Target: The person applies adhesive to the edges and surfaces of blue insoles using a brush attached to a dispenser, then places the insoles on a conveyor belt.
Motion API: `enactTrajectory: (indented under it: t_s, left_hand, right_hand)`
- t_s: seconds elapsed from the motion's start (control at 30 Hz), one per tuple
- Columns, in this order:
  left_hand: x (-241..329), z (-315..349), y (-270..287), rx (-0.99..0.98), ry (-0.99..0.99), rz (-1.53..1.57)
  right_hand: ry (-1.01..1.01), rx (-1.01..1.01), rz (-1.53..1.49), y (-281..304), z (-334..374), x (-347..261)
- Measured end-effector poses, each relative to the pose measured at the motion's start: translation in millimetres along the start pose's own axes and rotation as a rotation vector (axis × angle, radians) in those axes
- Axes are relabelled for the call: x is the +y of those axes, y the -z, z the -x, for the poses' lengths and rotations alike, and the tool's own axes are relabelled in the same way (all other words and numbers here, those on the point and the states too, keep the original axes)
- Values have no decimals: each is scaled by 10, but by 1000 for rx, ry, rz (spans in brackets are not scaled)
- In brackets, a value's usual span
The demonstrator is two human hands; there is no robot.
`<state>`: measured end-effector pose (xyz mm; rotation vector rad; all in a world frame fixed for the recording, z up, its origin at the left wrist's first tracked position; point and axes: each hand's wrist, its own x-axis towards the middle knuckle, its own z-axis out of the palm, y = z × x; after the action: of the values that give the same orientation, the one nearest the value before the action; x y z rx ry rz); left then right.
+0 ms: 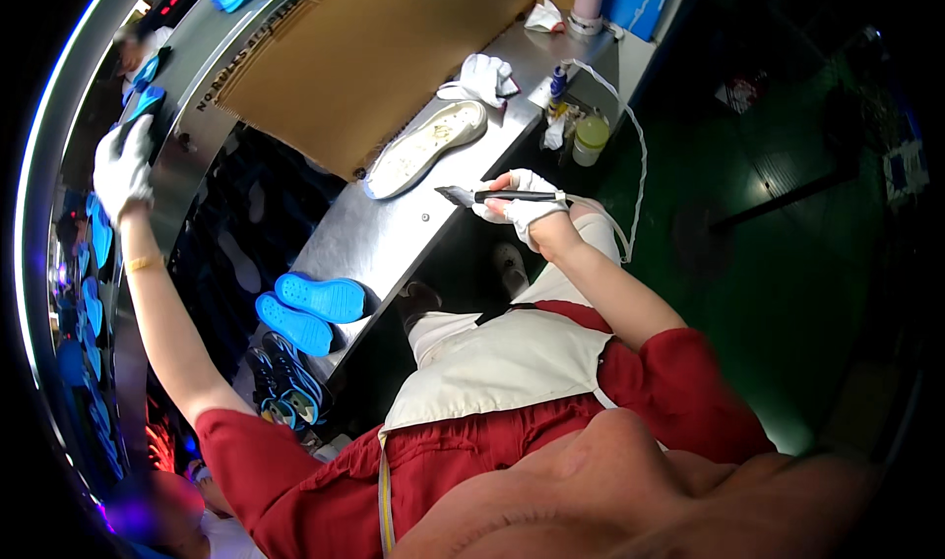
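Observation:
My gloved right hand (527, 203) is closed round the black handle of a flat brush (522, 196) above the front edge of the metal bench. Its dark bristles point left, and a pale tube joins the handle's rear end. My gloved left hand (125, 170) reaches far left to the line, with its fingers round the near end of a blue sole (148, 101) that has a dark side; the grip is partly hidden. On the bench, a cream-white shoe sole (423, 151) lies beyond the brush. Two blue soles (320, 298) lie side by side at the bench's left end.
Behind the white sole stands a cardboard sheet (374, 57), with a crumpled white glove (482, 79) beside it. A yellow-lidded jar (591, 138) stands right of the bench, near the looping pale tube (642, 155). Dark laced shoes (290, 382) sit lower left. More blue soles (100, 229) line the far left.

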<state>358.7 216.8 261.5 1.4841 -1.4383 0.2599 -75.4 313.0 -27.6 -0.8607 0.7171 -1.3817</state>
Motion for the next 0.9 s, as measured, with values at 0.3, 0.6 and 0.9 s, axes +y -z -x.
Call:
enactTrajectory:
  t_s: [0.3, 0.6, 0.9]
  left_hand:
    - [159, 744, 647, -256, -305, 1015]
    - [782, 2843, -1076, -661, 1008, 1805]
    - [805, 3455, -1372, -715, 1175, 1878]
  right_hand:
    - [16, -16, -38, 217, -5, 134]
    - [197, -30, 206, -49, 124, -94]
    - [452, -140, 814, -463, 84, -272]
